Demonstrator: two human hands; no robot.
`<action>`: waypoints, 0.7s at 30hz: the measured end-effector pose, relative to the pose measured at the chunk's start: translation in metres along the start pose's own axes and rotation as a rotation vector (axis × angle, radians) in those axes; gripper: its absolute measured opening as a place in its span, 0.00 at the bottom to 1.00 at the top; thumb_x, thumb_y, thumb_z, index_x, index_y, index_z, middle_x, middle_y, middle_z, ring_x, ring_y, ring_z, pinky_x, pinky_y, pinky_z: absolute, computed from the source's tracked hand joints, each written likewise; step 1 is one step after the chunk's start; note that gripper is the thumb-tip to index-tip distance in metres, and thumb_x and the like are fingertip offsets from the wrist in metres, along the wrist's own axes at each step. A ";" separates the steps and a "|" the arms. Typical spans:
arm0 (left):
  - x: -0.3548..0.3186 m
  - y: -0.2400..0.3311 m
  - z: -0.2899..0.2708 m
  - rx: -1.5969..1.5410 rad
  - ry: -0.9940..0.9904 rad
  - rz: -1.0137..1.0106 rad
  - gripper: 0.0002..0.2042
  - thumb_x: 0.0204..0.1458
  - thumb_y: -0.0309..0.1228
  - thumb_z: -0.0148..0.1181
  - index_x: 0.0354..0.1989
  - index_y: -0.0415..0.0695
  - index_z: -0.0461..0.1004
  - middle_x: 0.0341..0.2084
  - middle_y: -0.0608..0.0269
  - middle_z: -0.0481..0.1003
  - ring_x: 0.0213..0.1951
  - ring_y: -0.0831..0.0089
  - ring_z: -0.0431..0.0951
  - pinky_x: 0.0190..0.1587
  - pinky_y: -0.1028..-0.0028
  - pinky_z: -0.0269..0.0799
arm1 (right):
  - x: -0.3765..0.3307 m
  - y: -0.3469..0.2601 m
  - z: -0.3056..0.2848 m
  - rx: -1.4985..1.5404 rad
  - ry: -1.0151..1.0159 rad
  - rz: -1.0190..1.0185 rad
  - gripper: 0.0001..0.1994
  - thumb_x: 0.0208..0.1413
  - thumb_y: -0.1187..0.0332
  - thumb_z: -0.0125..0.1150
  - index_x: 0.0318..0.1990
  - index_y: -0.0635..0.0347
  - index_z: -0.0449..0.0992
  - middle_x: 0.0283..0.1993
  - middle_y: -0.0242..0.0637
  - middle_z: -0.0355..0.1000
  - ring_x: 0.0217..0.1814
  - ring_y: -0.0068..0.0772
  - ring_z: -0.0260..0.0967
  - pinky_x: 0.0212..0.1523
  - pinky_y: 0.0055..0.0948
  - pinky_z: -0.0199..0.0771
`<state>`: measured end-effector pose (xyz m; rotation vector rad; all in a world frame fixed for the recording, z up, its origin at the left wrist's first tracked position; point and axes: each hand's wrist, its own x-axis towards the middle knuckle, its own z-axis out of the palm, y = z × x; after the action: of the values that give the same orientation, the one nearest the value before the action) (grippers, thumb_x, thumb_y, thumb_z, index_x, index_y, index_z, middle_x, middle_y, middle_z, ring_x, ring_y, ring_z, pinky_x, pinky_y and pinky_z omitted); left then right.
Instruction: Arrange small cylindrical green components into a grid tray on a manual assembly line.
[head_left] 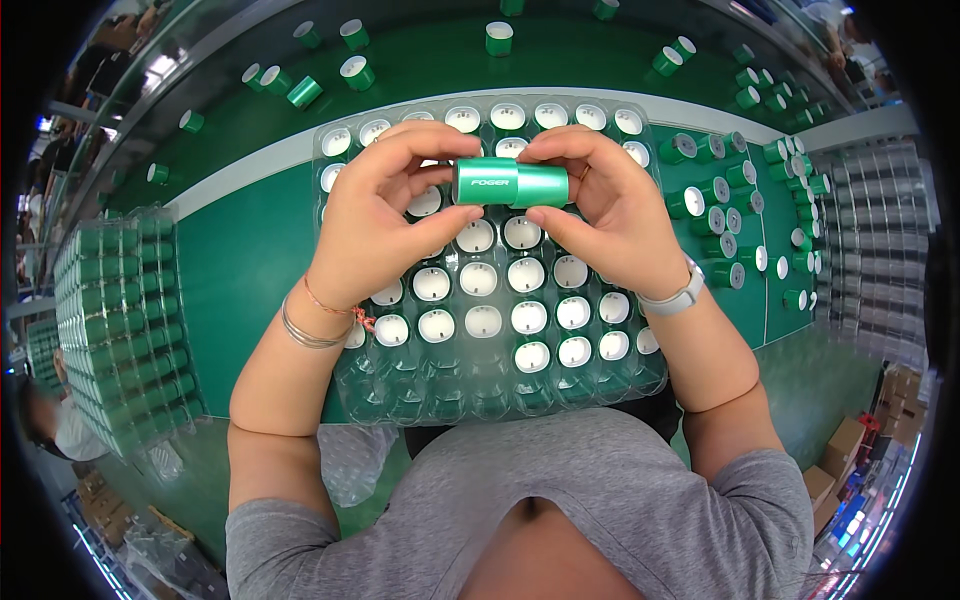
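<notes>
Both hands hold one short green metallic cylinder (511, 183) sideways above a clear plastic tray (500, 385). My left hand (385, 215) pinches its left end between thumb and fingers. My right hand (605, 205) grips its right end the same way. The tray's pockets hold several upright green cylinders with white tops (478, 279); the front rows of pockets have none in them. A bracelet and red string are on my left wrist, a white watch on my right.
Loose green cylinders (722, 215) lie on the green table to the right and on the belt (355, 70) behind. A stack of filled trays (125, 320) stands at the left, a stack of clear trays (875, 250) at the right. Cardboard boxes (835, 460) sit on the floor.
</notes>
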<state>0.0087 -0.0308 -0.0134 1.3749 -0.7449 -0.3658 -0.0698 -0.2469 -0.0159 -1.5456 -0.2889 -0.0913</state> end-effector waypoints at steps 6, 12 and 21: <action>0.000 -0.001 -0.002 0.041 -0.047 0.047 0.22 0.44 0.12 0.64 0.51 0.36 0.73 0.51 0.57 0.69 0.53 0.67 0.73 0.57 0.69 0.73 | 0.001 -0.003 -0.001 -0.032 -0.031 -0.017 0.23 0.49 0.87 0.59 0.55 0.66 0.67 0.55 0.40 0.63 0.60 0.33 0.63 0.61 0.33 0.66; 0.001 0.004 -0.005 -0.161 0.006 -0.106 0.20 0.54 0.17 0.55 0.57 0.36 0.69 0.54 0.56 0.68 0.54 0.68 0.73 0.57 0.67 0.73 | 0.002 -0.006 -0.006 -0.329 -0.066 0.084 0.20 0.55 0.81 0.56 0.56 0.66 0.67 0.56 0.41 0.62 0.57 0.31 0.66 0.56 0.30 0.70; -0.001 -0.004 -0.014 -0.406 -0.010 -0.347 0.20 0.58 0.26 0.56 0.59 0.36 0.66 0.51 0.59 0.70 0.50 0.71 0.74 0.53 0.71 0.73 | 0.001 -0.017 0.001 -0.087 -0.050 0.308 0.18 0.58 0.78 0.57 0.56 0.64 0.65 0.52 0.42 0.70 0.47 0.31 0.74 0.42 0.27 0.77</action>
<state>0.0179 -0.0203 -0.0173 1.1111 -0.4060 -0.7548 -0.0732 -0.2459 0.0003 -1.6635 -0.0839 0.1789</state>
